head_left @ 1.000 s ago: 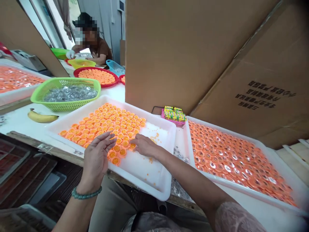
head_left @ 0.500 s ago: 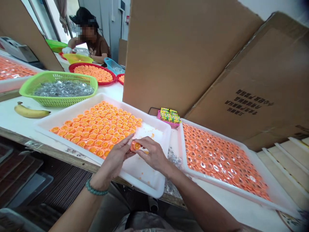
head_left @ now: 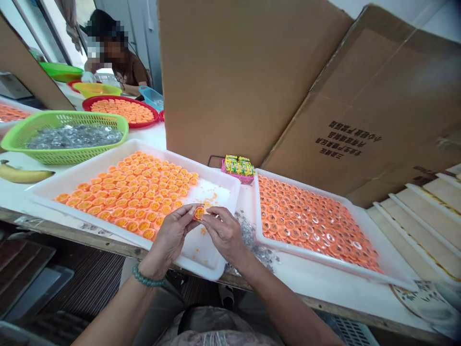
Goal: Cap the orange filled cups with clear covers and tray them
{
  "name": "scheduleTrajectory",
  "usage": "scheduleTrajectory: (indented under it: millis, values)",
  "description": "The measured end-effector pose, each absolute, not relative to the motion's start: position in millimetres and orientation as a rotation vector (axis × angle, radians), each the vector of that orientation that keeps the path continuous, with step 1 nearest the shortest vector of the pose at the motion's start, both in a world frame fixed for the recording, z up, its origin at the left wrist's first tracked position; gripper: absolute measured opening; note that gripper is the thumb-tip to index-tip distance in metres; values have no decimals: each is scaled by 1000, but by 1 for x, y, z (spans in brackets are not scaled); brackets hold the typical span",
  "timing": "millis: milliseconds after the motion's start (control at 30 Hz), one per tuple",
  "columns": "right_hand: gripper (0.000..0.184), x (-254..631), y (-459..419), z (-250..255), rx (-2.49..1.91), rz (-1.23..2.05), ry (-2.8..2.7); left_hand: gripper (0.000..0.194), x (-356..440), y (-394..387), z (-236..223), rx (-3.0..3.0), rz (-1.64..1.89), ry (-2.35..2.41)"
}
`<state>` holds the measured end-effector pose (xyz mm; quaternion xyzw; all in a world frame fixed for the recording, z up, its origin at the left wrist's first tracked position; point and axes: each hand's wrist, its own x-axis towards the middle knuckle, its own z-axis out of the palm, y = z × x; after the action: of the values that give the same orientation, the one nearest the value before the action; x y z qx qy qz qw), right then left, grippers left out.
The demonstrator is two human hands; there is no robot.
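Note:
Between both hands is a small round orange cup piece (head_left: 199, 213), its patterned yellow-orange face turned toward me. My left hand (head_left: 169, 238) pinches its left side with thumb and fingers. My right hand (head_left: 224, 235) is closed at its right edge, fingertips touching it; whether they also hold a clear cap cannot be made out. Below the hands is a white tray (head_left: 225, 190) with rows of similar orange cup pieces (head_left: 126, 187) on its left and middle. Its right part shows small orange crumbs. Clear plastic pieces (head_left: 248, 235) lie loose beside the tray, right of my right hand.
A second white tray (head_left: 399, 279) at right holds orange pieces with shiny tops. A pink basket (head_left: 247, 179) of yellow-green packets stands behind. Tall cardboard (head_left: 234, 81) blocks the back. At left are a green basket (head_left: 68, 154) and a banana (head_left: 25, 174). A co-worker (head_left: 133, 69) sits beyond.
The view has swung right, so things sit further left. The orange cup piece has turned its face toward me, and the hands are raised slightly around it.

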<state>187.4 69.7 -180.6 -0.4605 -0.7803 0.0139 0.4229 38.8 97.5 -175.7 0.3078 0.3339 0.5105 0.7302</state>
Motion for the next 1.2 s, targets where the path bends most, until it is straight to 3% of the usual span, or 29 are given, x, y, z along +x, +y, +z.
scheduleTrajectory:
  millis: [167, 367, 533, 667, 867, 1067, 1200]
  values:
    - [13, 194, 60, -178, -1176, 123, -1959, 21, 40, 98, -178, 694, 1090, 812]
    - [17, 207, 48, -175, -1243, 179, -1836, 9, 38, 99, -176, 500, 948, 736]
    - [23, 253, 28, -183, -1567, 109, -1772, 9, 46, 94, -171, 536, 873, 803]
    - [22, 278, 8, -195, -1795, 245, -1974, 11, 58, 90, -172, 624, 827, 847]
    - [28, 275, 5, -203, -1730, 238, -2190, 15, 63, 88, -177, 688, 876, 892]
    - [11, 282, 10, -218, -1709, 198, -2289, 18, 63, 88, -177, 706, 899, 949]
    - [12, 282, 7, -224, -1762, 153, -2205, 20, 66, 90, -179, 713, 901, 952]
